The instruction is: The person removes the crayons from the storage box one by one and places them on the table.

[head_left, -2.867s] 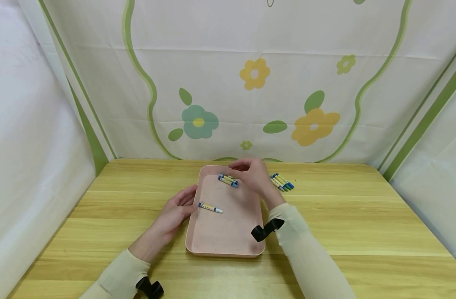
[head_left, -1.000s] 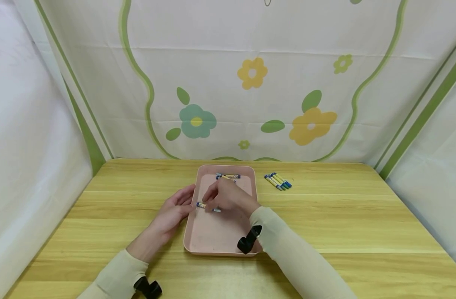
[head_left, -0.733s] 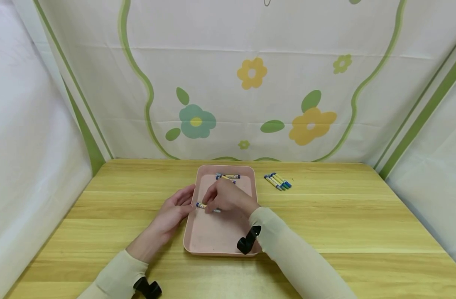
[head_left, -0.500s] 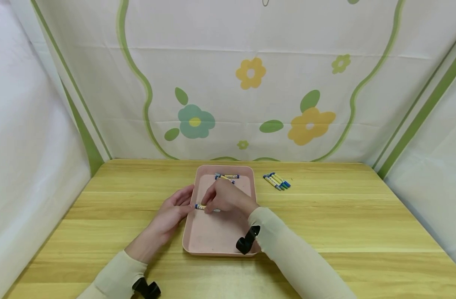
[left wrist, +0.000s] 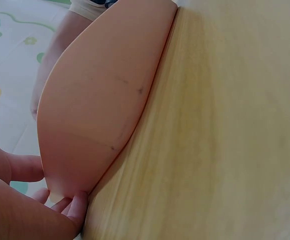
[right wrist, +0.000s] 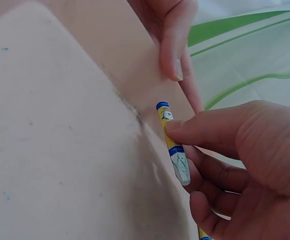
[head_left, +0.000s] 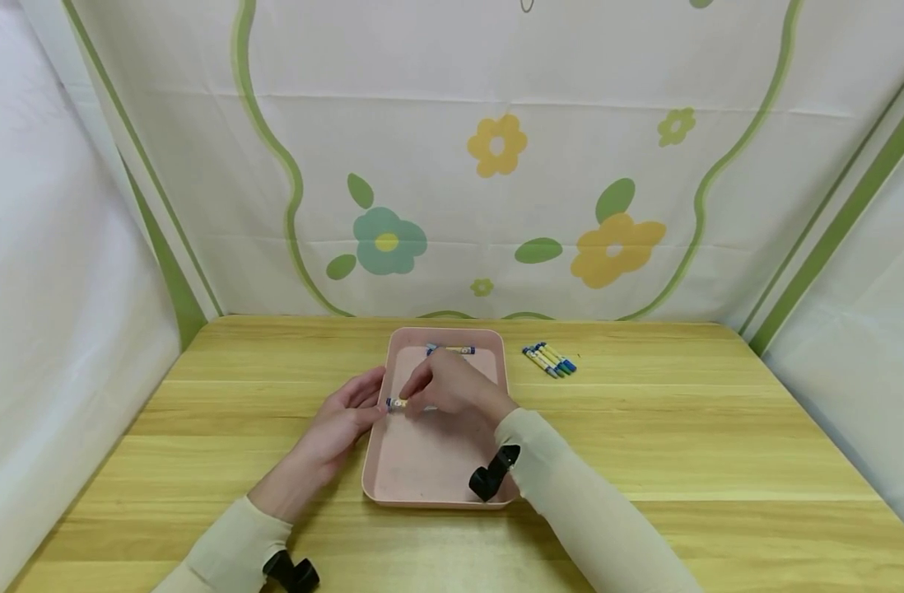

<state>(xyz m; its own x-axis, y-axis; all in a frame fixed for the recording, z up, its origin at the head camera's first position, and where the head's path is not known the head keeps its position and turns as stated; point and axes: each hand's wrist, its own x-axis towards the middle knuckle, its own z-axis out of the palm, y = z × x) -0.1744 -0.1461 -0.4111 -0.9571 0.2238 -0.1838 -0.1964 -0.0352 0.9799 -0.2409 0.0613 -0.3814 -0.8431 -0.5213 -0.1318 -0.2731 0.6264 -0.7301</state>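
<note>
My right hand (head_left: 452, 385) pinches a crayon (right wrist: 165, 117) between thumb and fingers. The crayon has a yellow wrapper, blue bands and a pale, whitish tip; it is tilted, just over the floor near the left wall of the pink tray (head_left: 422, 478). My left hand (head_left: 346, 416) holds that left wall, thumb at the rim and fingers outside, as the left wrist view shows with the tray wall (left wrist: 95, 100). At the tray's far end lie other crayons (head_left: 463, 350), partly hidden behind my right hand.
Several more crayons (head_left: 550, 360) lie side by side on the wooden table (head_left: 645, 445), right of the tray's far end. A white cloth with printed flowers (head_left: 496, 147) hangs behind the table, and pale cloths close off both sides.
My right hand has come from the crayons at the tray's far end to the single crayon at the left, now pinched and slightly raised. My left hand has stayed at the tray.
</note>
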